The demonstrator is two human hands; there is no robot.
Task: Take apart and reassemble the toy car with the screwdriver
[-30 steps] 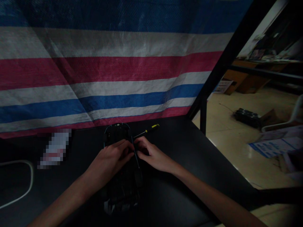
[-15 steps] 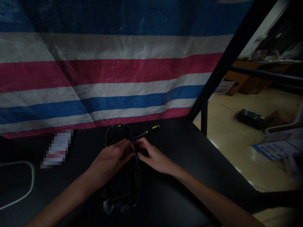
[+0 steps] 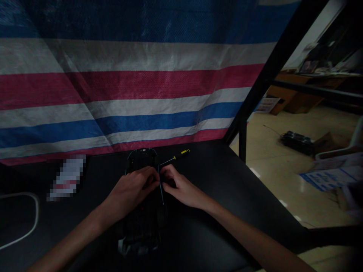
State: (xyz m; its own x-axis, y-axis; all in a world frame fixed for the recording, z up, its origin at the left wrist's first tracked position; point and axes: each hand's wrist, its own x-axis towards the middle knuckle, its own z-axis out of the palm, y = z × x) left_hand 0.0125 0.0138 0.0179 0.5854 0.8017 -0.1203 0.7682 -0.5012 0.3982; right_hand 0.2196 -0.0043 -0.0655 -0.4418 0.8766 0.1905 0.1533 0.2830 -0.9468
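A dark toy car (image 3: 141,223) with wheels and thin blue edging lies lengthwise on the black table, its near end dim and hard to make out. Over its middle, my left hand (image 3: 134,187) is closed, with thumb and fingertips pinched at the car's right-hand edge. My right hand (image 3: 178,185) meets that same edge from outside, fingers and thumb curled together against the blue strip (image 3: 161,187). Just beyond the right fingers rests a screwdriver (image 3: 182,154) with a black and yellow handle, its shaft pointing toward the car. Both sets of fingertips are partly hidden.
Behind the black table (image 3: 215,177) hangs a striped plastic sheet (image 3: 141,87). A blurred packet (image 3: 68,177) and a white cable (image 3: 36,211) lie at left. On the right, a black metal frame (image 3: 242,139) borders the table, with boxes on the floor beyond.
The near end of the toy car has swung slightly left. Both hands keep their hold at its right-hand edge, and the whole view has shifted a little.
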